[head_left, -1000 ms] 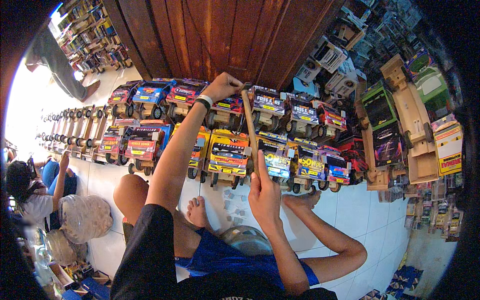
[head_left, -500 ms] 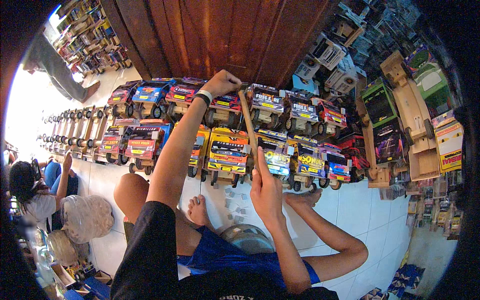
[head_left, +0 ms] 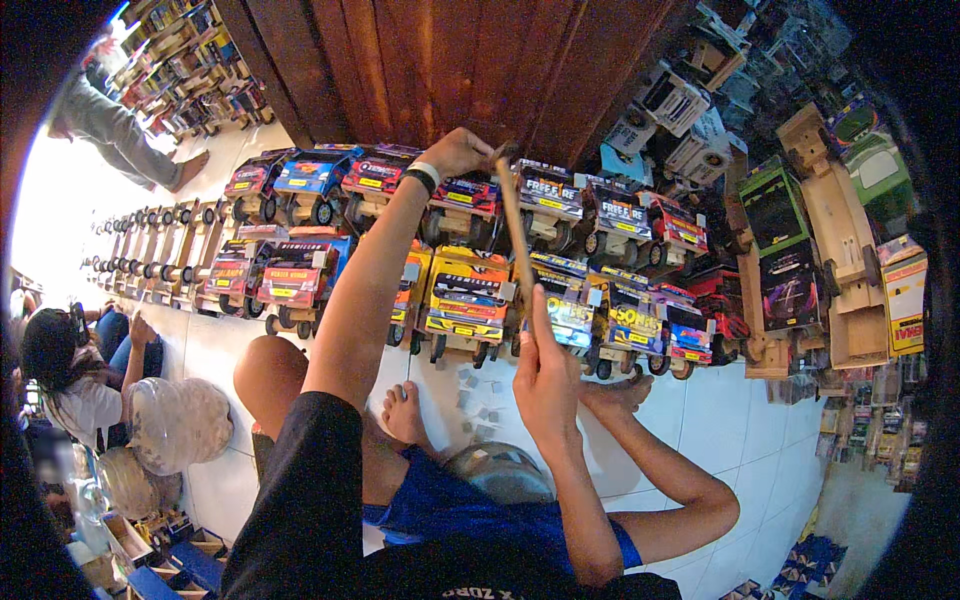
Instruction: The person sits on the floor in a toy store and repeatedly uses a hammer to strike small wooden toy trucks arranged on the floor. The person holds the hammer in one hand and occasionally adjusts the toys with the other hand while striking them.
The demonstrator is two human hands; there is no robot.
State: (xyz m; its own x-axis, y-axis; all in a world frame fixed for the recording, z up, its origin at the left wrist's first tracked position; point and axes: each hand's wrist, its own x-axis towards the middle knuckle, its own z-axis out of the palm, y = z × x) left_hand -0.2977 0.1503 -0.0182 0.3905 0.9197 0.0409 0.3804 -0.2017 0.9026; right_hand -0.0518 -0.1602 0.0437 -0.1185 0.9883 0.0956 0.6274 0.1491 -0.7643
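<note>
My right hand (head_left: 548, 385) grips the lower part of a hammer's wooden handle (head_left: 515, 225), index finger stretched along it. Its small dark head is at the far end, beside the fingertips of my left hand (head_left: 458, 153). The left fingers are pinched together over the back row; whatever they hold is too small to see. Below that hand stands a red and purple toy truck (head_left: 467, 195), with a dark toy truck (head_left: 550, 195) to its right. In the front row, an orange toy truck (head_left: 468, 300) and a yellow and blue toy truck (head_left: 562, 305) flank the handle.
A dark wooden panel (head_left: 450, 70) rises behind the trucks. Bare wooden truck frames (head_left: 160, 250) line up at left; larger green and black trucks (head_left: 775, 240) stand at right. A person (head_left: 80, 370) sits at left beside clear plastic containers (head_left: 180, 425). Another person's legs (head_left: 125, 130) show upper left.
The whole view has shifted slightly, with the trucks lower right in it. Both hands remain beside the hammer, its head still close to my left fingertips.
</note>
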